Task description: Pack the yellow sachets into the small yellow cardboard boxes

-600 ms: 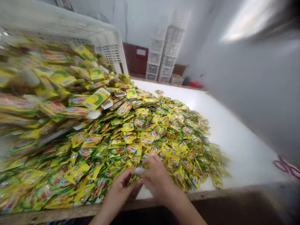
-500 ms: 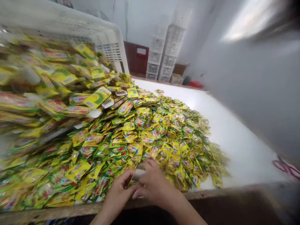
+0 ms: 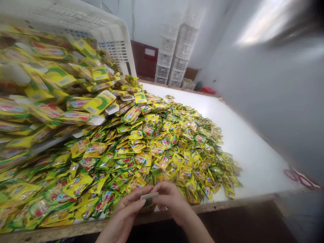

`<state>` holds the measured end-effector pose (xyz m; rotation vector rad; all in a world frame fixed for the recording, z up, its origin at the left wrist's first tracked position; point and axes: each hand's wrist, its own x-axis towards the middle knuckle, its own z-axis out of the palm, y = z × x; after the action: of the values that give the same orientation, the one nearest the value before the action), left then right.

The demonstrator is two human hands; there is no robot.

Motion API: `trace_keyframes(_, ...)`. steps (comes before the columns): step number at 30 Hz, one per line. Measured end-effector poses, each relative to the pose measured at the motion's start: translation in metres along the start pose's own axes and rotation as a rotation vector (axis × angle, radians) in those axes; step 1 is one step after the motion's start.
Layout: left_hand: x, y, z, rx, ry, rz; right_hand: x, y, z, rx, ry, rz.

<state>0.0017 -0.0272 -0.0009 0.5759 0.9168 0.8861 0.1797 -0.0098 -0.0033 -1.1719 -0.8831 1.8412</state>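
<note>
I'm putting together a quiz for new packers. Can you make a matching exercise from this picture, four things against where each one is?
Things:
1. small white strip
2. sachet pile
3. stacked crates
4. red loops

Places:
A. at the far end, by the wall
B. between the fingertips of the left hand and right hand
C. near the right edge of the table
D. heaped over the table's middle and left

Pairs: 1-B, 2-D, 3-A, 4-C

Packet point(image 3: 149, 195) half hidden by left hand point(image 3: 125, 211), right hand point(image 3: 172, 201); sachet pile point(image 3: 27, 111) blurred (edge-cut).
</note>
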Motion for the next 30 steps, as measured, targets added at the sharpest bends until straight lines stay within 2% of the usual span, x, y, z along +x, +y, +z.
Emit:
trace_keyframes(3,0.007,0.013,0.005,0.003,0.01,-0.067,0.003,0.0,0.006,-0.106,0.069,0.001)
trace_keyframes(6,0.019,0.016,0.008,0.029,0.086,-0.007,0.009,0.002,0.008,-0.159,0.129,-0.153)
trace_keyframes(9,0.028,0.01,0.002,0.098,0.147,0.077,0.016,0.001,0.003,-0.191,0.151,-0.296)
trace_keyframes(15,0.032,-0.005,-0.013,0.319,0.301,0.226,0.025,-0.006,0.002,-0.105,0.136,-0.225)
trace_keyframes(21,0.034,-0.003,-0.012,0.498,0.18,0.317,0.025,-0.003,0.001,-0.072,0.15,-0.2)
trace_keyframes(24,0.037,0.0,-0.011,0.514,0.15,0.385,0.025,-0.004,0.001,-0.073,0.163,-0.188)
trace_keyframes(30,0.035,0.012,-0.004,0.412,0.144,0.289,0.026,-0.013,0.008,-0.137,0.159,-0.159)
